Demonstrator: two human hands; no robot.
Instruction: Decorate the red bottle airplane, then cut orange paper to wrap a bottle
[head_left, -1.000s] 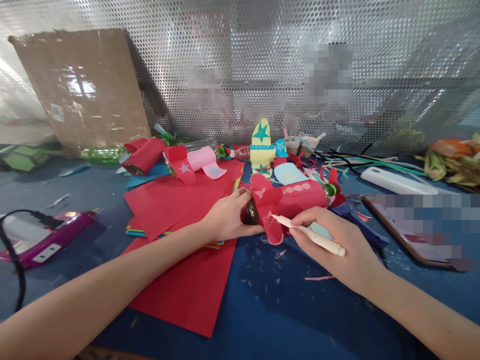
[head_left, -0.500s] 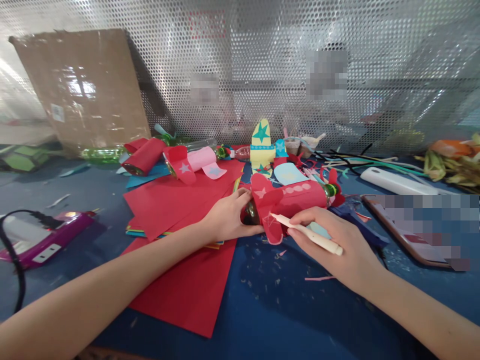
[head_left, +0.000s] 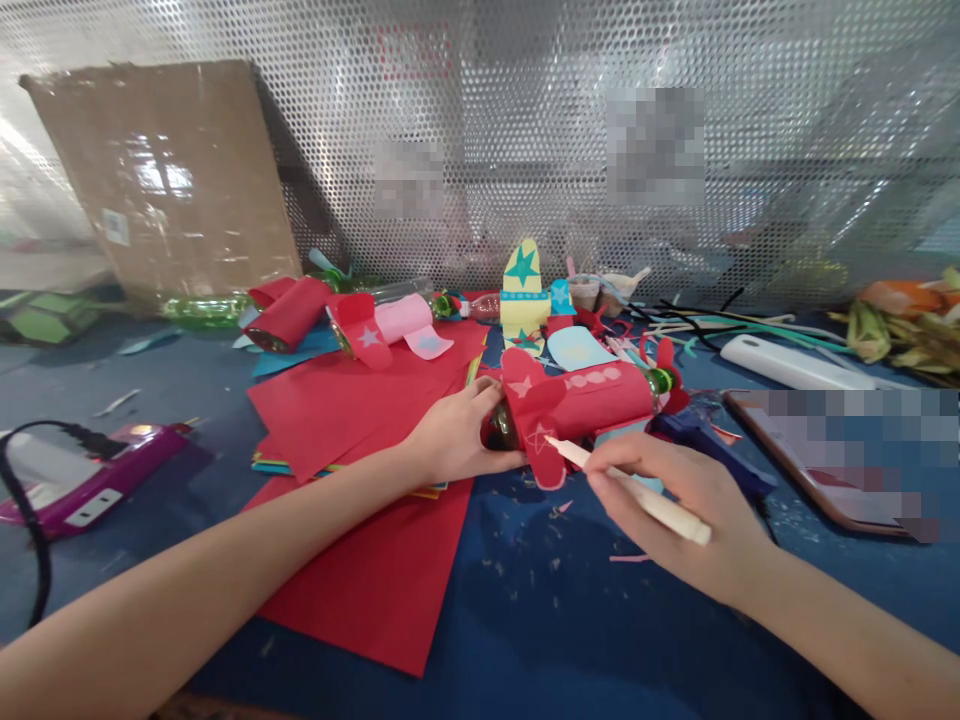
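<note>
A red paper-covered bottle plane (head_left: 592, 398) lies on the blue table (head_left: 555, 610), its green neck and red propeller pointing right. My left hand (head_left: 454, 435) grips its rear end, fingers curled round the bottle's base. My right hand (head_left: 686, 505) pinches a cream pen (head_left: 626, 488) whose tip touches the red tail fin (head_left: 541, 438), where a pale star outline shows.
Red paper sheets (head_left: 375, 500) lie under my left arm. Other paper planes (head_left: 341, 320) and a yellow starred plane (head_left: 521, 290) sit behind. A purple glue gun (head_left: 90, 475) with black cord is at left, a phone (head_left: 840, 455) at right, cardboard (head_left: 165, 180) against the mesh wall.
My right hand has slid down and a little right, and the pen tip has moved slightly down on the tail fin. My left hand has stayed put.
</note>
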